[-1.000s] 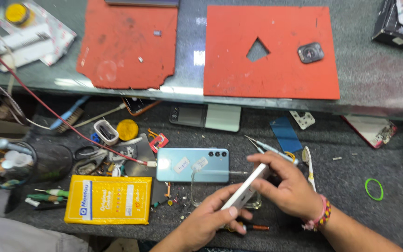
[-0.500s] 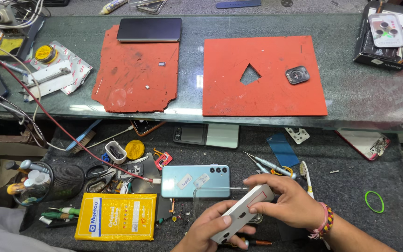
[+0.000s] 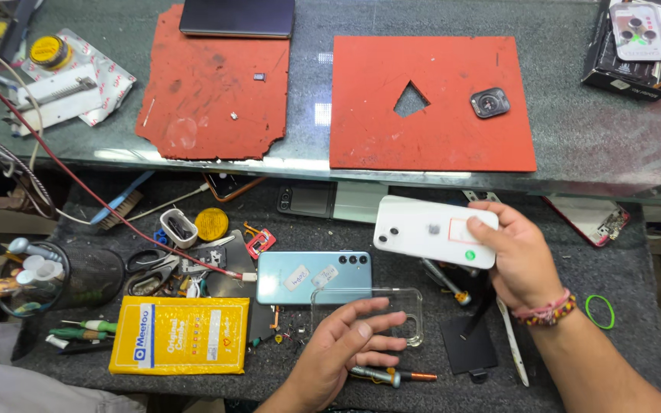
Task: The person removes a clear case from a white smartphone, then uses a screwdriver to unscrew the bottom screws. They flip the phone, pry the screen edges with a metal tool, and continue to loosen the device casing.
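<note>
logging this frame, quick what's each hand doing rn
Left hand: open, fingers spread on the clear phone case, not gripping it.
Right hand: closed on the white phone, held back side up above the bench.
</note>
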